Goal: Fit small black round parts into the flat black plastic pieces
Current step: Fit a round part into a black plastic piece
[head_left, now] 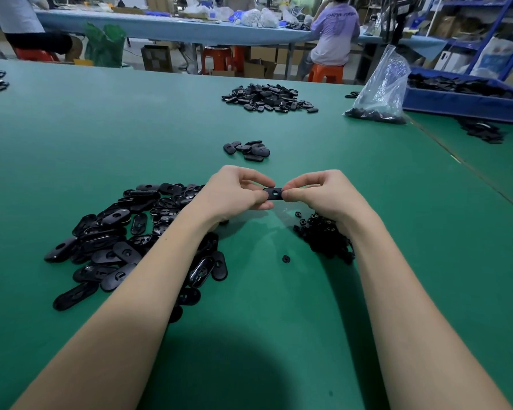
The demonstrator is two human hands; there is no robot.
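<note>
Both hands are raised just above the green counter point(71, 137) at its centre. The left hand point(234, 192) and right hand point(317, 193) meet at one flat piece point(273, 193), held between them clear of the surface. The left fingers point(256, 180) are curled and pinch the piece's left end; the right fingers point(293, 184) are curled and pinch its right end. An opening shows in the upper face of the piece. Whether a round part is seated in it cannot be determined.

Stock positions:
- Pile of flat pieces point(125, 241): on the counter under and to the left of the left forearm, pieces overlapping at mixed angles.
- Heap of round parts point(326, 238): on the counter under the right wrist, partly hidden by it.
- Single round part point(285, 258): lying alone between the forearms, near the heap but apart from it.
- Small group point(247, 150) of flat pieces: beyond the hands, apart from both piles.
- Far pile point(268, 98) of black pieces: farther back, centre of the counter.
- Clear bag point(381, 90): at right rear, upright, with black parts in its bottom.
- Blue bin point(462, 103): just beside the bag at the right edge, holding black pieces.

Behind the counter, a seated person point(333, 37) on an orange stool point(326, 73) faces another worktable.
</note>
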